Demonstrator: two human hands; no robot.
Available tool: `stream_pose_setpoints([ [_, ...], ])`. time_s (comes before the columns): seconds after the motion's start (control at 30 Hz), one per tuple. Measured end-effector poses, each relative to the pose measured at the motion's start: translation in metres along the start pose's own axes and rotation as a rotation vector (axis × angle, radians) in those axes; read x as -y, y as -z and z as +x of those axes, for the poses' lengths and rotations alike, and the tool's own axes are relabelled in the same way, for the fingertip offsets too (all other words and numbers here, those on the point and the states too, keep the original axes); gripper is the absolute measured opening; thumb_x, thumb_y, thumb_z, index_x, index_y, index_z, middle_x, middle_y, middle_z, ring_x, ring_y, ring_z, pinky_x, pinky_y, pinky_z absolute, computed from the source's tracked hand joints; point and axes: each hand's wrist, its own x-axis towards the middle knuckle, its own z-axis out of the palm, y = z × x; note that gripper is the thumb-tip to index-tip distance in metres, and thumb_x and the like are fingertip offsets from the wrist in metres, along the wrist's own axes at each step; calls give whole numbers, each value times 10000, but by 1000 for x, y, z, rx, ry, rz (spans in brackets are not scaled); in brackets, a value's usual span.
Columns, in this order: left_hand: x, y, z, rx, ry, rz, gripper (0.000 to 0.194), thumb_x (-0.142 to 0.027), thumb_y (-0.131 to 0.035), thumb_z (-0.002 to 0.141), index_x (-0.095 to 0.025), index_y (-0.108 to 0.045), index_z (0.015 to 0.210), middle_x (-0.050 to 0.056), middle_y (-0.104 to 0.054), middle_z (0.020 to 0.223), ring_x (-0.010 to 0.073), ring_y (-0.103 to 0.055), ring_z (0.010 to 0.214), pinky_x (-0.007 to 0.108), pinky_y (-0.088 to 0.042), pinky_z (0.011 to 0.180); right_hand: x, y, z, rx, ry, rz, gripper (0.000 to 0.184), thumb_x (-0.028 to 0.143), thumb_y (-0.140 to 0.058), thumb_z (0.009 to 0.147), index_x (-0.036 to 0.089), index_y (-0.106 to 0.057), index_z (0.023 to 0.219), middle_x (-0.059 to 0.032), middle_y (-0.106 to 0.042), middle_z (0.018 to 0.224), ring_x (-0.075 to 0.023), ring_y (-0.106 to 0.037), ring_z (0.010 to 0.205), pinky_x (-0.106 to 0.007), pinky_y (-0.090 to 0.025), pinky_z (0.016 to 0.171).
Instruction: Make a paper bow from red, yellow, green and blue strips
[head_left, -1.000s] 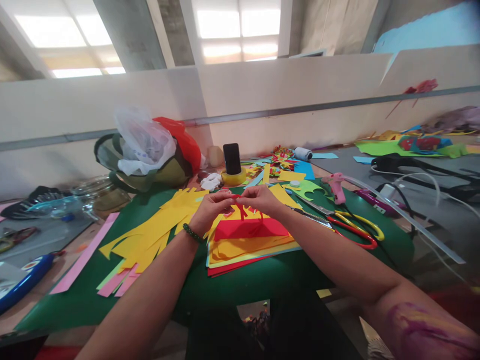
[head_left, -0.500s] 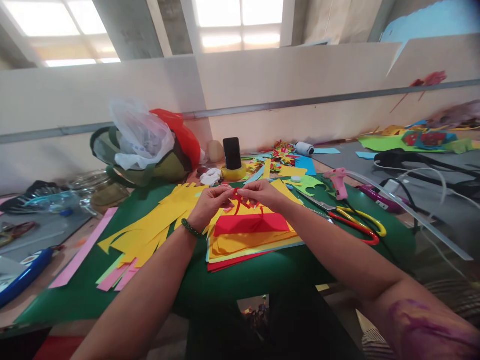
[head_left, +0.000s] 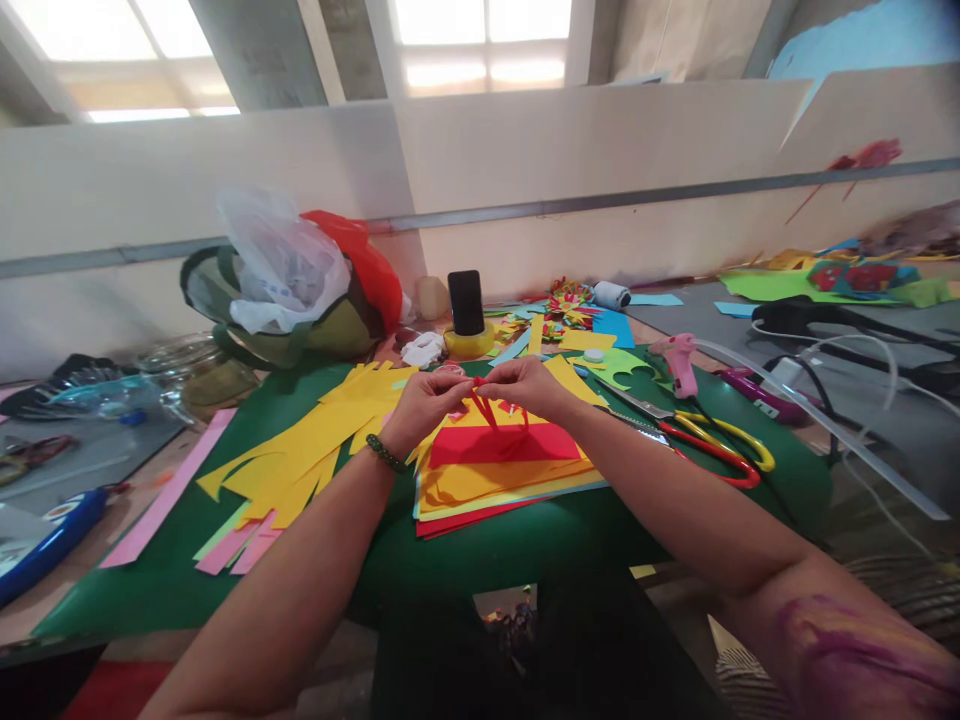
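Note:
Between the fingertips of my left hand [head_left: 429, 405] and my right hand [head_left: 527, 388] is a small piece of red paper cut into strips [head_left: 489, 408]. Both hands pinch it, close together, and its thin strips hang down between them. Just below lies a flat red paper strip [head_left: 502, 446], on top of a stack of yellow and orange paper sheets [head_left: 480, 490]. Fingers cover part of the held piece. To the left of my left hand, cut yellow paper strips [head_left: 300, 450] are spread over the green mat [head_left: 480, 570].
Scissors with red and yellow handles [head_left: 720, 440] and a pink glue gun [head_left: 679, 365] lie to the right. A phone [head_left: 466, 303] stands on a yellow tape roll [head_left: 470, 343] at the back. A bag [head_left: 292, 330] sits back left. A blue-handled tool [head_left: 56, 545] lies far left.
The hanging red strips have shifted between my fingertips and hang longer and closer together. Both hands stay pinched in nearly the same place. The view has moved slightly.

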Motion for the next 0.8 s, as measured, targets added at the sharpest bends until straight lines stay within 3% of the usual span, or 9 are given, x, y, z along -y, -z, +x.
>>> stream_pose_setpoints([
  [0.37,2,-2,1,21,-32,53,377,-510,-819,569,-149,-762,660,20,-638,591,125,-587,523,243,-507,515,-6,-2,-1,-20,173,-264,331,461,-687,739,141,-718,660,8,-553,537,-100,-426,541,-237,-285,511],
  [0.8,5,-4,2,-37,14,4,416,-544,-838,512,-158,-741,635,13,-652,631,103,-552,520,233,-492,510,-8,-4,-2,-4,218,-271,186,310,-657,770,157,-754,729,-3,-619,614,-114,-476,583,-237,-326,553],
])
